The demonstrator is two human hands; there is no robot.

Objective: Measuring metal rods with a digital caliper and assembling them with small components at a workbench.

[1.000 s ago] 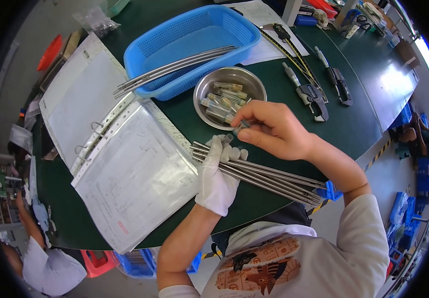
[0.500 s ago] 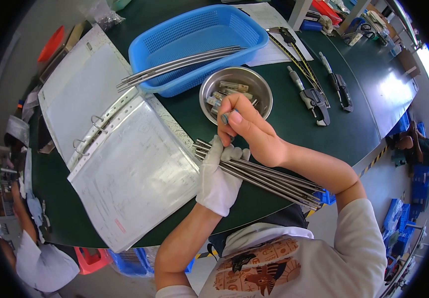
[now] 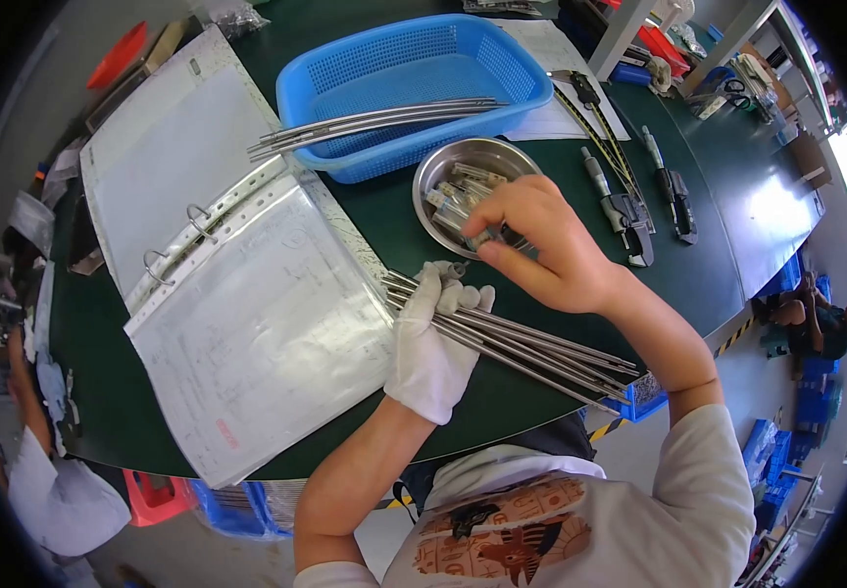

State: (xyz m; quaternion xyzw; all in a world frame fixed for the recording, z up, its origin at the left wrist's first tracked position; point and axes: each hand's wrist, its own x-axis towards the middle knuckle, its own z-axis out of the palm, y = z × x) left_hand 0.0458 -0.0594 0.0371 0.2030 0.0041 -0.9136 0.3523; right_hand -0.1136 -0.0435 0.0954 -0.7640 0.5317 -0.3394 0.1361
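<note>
Bright daylight; fisheye-bent, dark rim

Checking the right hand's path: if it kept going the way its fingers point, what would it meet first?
Probably the small metal parts in the steel bowl; the right hand already has its fingertips at them, though depth is unclear.

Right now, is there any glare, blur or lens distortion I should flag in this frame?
Head view: strong fisheye bending, the blue basket and table edge curve toward the black rim; window glare whitens the table's right side; plastic sleeves of the open binder shine; both hands look sharp.
</note>
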